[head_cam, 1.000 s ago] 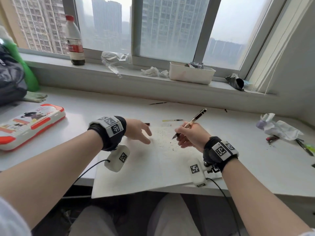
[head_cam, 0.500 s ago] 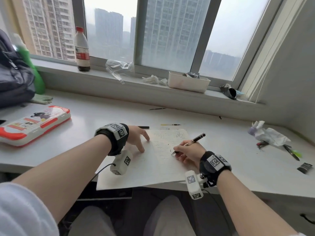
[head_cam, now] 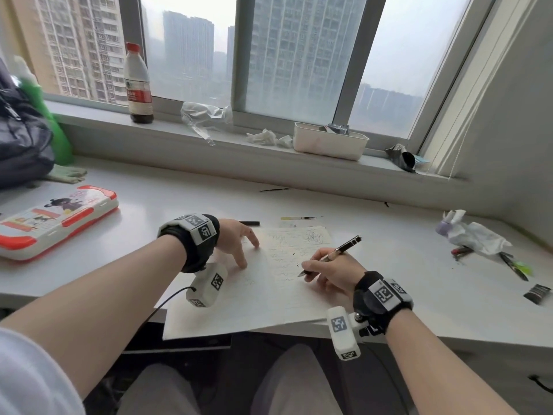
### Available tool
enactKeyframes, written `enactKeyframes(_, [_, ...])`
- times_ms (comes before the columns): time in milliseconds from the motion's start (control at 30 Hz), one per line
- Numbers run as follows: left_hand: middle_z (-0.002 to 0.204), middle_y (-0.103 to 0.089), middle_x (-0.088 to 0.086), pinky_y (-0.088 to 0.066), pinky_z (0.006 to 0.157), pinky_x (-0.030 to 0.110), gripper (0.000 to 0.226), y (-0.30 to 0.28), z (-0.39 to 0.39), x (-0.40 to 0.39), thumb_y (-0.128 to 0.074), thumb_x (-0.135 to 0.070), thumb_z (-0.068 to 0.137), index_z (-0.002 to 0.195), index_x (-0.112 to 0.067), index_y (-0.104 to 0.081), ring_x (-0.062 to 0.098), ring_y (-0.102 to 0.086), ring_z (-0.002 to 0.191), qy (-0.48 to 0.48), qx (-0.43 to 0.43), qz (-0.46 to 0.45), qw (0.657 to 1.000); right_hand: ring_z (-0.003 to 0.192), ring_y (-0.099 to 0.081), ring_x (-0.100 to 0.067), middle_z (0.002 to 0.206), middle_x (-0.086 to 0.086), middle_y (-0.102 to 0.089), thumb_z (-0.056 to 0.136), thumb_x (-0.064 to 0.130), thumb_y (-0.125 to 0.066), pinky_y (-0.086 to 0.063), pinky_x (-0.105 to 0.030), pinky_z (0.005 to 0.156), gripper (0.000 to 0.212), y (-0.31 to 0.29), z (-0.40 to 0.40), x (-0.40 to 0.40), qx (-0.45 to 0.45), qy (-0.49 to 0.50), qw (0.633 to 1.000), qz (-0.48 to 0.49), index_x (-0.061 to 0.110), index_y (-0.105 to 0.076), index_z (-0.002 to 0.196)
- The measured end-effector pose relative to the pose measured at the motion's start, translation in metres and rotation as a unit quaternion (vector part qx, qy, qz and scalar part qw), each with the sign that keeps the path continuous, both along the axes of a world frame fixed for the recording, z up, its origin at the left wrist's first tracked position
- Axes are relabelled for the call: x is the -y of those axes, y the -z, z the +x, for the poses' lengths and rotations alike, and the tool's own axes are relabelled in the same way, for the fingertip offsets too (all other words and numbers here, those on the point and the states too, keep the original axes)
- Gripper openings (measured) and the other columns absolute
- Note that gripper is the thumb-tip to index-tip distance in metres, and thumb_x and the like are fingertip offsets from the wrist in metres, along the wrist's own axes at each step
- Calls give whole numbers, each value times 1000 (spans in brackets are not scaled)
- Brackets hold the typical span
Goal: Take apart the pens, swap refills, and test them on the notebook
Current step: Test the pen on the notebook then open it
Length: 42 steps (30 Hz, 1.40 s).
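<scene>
An open notebook (head_cam: 257,298) lies at the desk's front edge, its right page covered in scribbled lines. My right hand (head_cam: 332,271) grips a dark pen (head_cam: 335,253) in a writing hold, the tip touching the right page. My left hand (head_cam: 236,241) presses spread fingers on the left page near the spine. A thin yellow refill (head_cam: 297,218) lies just beyond the notebook. The end of a black pen part (head_cam: 250,223) shows behind my left hand.
A red and white pencil case (head_cam: 57,217) sits at the left. Crumpled tissue (head_cam: 472,232) and loose pens (head_cam: 513,266) lie at the right. A bottle (head_cam: 138,85), a white tray (head_cam: 329,140) and plastic wrap stand on the windowsill. A dark backpack (head_cam: 21,136) is far left.
My right hand has come down and toward me with the pen, lowering it from a raised tilt to the page. My left hand stays pressed on the notebook. The camera has tilted up.
</scene>
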<state>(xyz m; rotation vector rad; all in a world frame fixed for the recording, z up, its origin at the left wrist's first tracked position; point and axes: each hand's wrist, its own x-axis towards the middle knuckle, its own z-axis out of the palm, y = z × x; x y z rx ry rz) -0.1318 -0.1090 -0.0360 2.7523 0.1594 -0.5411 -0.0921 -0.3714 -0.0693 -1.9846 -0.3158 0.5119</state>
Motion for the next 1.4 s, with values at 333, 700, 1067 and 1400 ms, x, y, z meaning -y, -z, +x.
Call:
enactKeyframes(333, [142,-47,2,-44,104,39,63,0,0,-1,-82,-32,72,128,-45,-55,22,-48,126,1,5,4,1000,49,-59,-18,63,-10,-70,85,11,-66,-45,-24,43,14,-1,4,-2,0,14,999,-40,10,-56,75])
enactKeyframes(700, [141,-47,1,-44,101,35,62,2,6,-1,-82,-33,73,128,-45,-55,21,-49,125,15,8,16,1000,45,-59,-5,63,-3,-72,83,14,-68,-44,-18,45,11,-5,0,-7,30,-47,995,-86,11,-61,75])
enactKeyframes(1067, [134,-53,-2,-47,99,38,49,0,8,-3,-72,-44,80,127,-43,-57,19,-53,115,21,5,11,1000,45,-48,-12,56,-1,-60,88,22,-63,-40,-23,43,15,-9,17,-3,-7,-10,993,-120,10,-60,79])
enactKeyframes(1400, [120,-68,-4,-41,65,28,46,-75,14,11,-35,-60,96,116,-32,-66,14,-55,74,-51,157,-452,877,60,-70,-15,78,-4,-75,92,15,-65,-53,-22,52,7,-64,46,-84,58,-120,991,-9,10,-67,96])
